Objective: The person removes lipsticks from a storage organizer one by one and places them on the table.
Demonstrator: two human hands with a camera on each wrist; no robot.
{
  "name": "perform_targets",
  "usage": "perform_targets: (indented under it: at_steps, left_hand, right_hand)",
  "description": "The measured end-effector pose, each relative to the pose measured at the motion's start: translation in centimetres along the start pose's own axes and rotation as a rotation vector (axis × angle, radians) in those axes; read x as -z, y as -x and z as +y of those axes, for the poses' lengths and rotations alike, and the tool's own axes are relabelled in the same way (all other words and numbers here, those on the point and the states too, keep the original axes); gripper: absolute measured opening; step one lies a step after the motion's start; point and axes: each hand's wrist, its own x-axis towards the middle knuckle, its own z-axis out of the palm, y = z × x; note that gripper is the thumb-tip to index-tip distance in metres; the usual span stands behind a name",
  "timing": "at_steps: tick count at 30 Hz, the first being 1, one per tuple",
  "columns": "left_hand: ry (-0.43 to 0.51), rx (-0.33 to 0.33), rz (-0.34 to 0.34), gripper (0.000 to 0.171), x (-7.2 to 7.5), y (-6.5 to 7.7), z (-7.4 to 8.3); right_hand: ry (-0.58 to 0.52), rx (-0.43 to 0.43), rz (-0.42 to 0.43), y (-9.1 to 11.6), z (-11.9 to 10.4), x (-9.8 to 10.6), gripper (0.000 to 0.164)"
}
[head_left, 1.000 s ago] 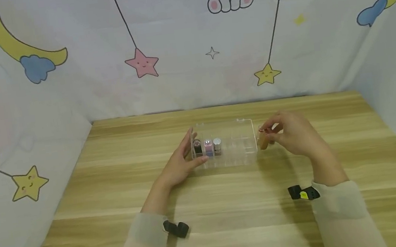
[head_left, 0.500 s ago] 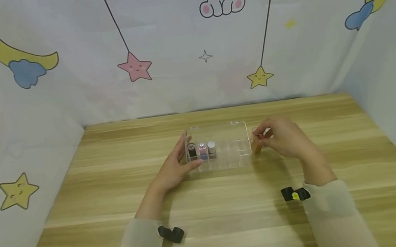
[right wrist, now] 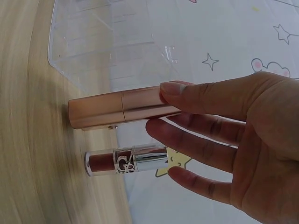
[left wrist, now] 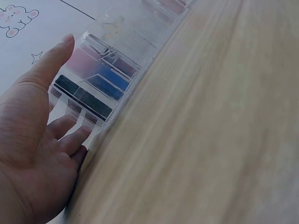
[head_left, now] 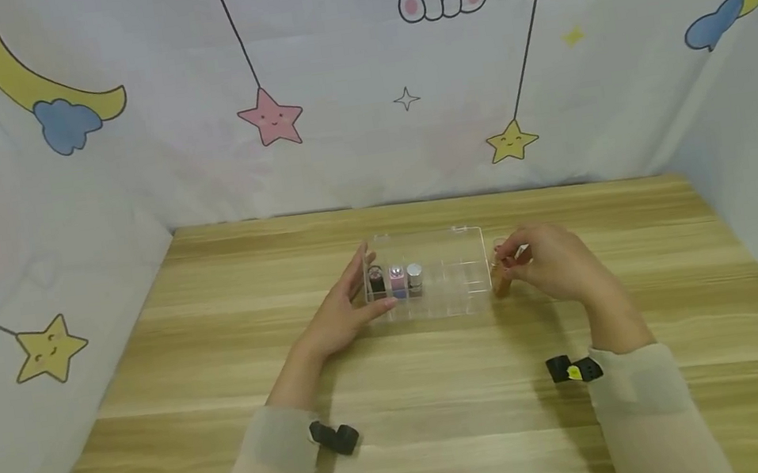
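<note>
Tube in rose gold (right wrist: 117, 108), pinched by the right hand (head_left: 555, 265) with its remaining fingers spread, is just beside the right end of a clear box (head_left: 440, 260), whose left end the left hand (head_left: 338, 319) holds in a wide grip.

Box (head_left: 449, 251) sits on the table (head_left: 444, 404) pretty much mid-frame in the head view, just a bit right of centre. Three tubes are in its left half, all in a row: left tube (head_left: 376, 281), middle tube (head_left: 398, 282), third tube (head_left: 415, 280). Left hand (head_left: 343, 323) is at the box's left end, thumb in front. Right hand (head_left: 551, 262) is past the right end with the held tube (head_left: 502, 281) between it and the box, just beside the box wall. In the right wrist view there's also a loose tube (right wrist: 105, 162) on the table, below the held tube and near it. Cloth backdrop (head_left: 356, 168) is behind the table, across the top of the head view.
</note>
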Motion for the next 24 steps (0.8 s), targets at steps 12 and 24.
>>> perform_targets:
  at_steps: [12, 24]
  left_hand:
    - [0.003, 0.005, 0.004, 0.107, 0.06, 0.01, 0.07]
    - [0.008, 0.008, -0.002, 0.107, -0.01, 0.07, 0.30]
  right_hand:
    - [-0.003, -0.011, -0.025, -0.13, -0.02, -0.07, 0.016]
    - [-0.016, 0.003, -0.042, -0.06, -0.09, -0.01, 0.017]
